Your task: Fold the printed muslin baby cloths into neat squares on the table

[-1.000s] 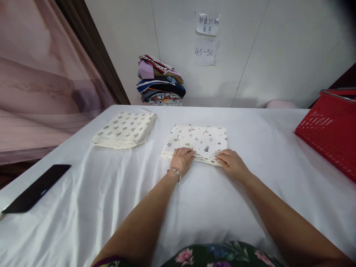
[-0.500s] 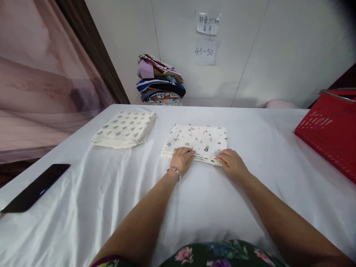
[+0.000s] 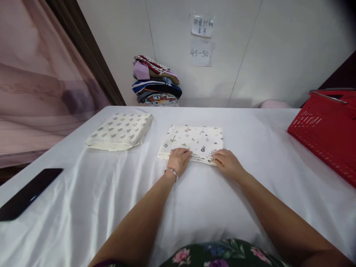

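A folded white cloth with small coloured prints (image 3: 194, 140) lies in the middle of the table with the white sheet (image 3: 111, 193). My left hand (image 3: 178, 160), a bracelet on its wrist, rests on the cloth's near left edge with the fingers curled onto it. My right hand (image 3: 227, 163) grips the near right corner, fingers bent over the layered edge. A second folded cloth, cream with leaf prints (image 3: 120, 131), lies apart to the left.
A black phone (image 3: 26, 194) lies near the table's left edge. A red plastic basket (image 3: 328, 129) stands at the right. A pile of folded coloured clothes (image 3: 155, 81) sits at the back by the wall, under two paper notes (image 3: 202, 39).
Both hands keep their hold on the cloth's near edge. Only the view has shifted slightly, so everything sits a little further left in the picture.
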Demonstrator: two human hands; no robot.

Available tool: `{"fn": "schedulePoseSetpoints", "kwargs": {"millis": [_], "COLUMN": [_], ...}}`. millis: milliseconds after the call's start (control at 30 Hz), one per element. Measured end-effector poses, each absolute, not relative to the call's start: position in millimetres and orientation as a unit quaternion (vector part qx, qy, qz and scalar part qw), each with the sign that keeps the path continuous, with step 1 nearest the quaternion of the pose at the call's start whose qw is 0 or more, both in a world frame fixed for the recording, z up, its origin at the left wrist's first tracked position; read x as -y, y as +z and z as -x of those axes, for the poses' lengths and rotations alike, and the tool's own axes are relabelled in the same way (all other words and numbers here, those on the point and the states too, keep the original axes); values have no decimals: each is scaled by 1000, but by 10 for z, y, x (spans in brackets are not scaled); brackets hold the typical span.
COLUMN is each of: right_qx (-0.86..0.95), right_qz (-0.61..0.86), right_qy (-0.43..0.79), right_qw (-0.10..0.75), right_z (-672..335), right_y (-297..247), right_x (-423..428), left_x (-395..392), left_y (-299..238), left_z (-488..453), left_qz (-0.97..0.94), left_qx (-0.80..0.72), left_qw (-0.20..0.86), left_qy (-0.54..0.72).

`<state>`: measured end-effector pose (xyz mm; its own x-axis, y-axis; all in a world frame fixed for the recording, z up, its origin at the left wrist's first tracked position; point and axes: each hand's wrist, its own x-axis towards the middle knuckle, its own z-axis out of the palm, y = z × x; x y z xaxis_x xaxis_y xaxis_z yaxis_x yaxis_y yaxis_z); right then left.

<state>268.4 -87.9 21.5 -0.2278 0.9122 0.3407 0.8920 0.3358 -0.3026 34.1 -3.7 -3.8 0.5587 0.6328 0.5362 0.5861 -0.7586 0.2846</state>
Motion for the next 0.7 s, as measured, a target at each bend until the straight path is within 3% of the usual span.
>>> {"fn": "schedulePoseSetpoints", "kwargs": {"millis": [700], "right_qx": [769], "right_qz": [584], "right_qy": [29], "right_qw": [259], "right_z": [-2670], "right_y": [212], "right_x": [909], "left_x": [40], "left_y": [-33], "left_z": [-359], "left_qz": [-882], "left_qx": [-349], "left_qw": [37], "left_qy": [315]}}
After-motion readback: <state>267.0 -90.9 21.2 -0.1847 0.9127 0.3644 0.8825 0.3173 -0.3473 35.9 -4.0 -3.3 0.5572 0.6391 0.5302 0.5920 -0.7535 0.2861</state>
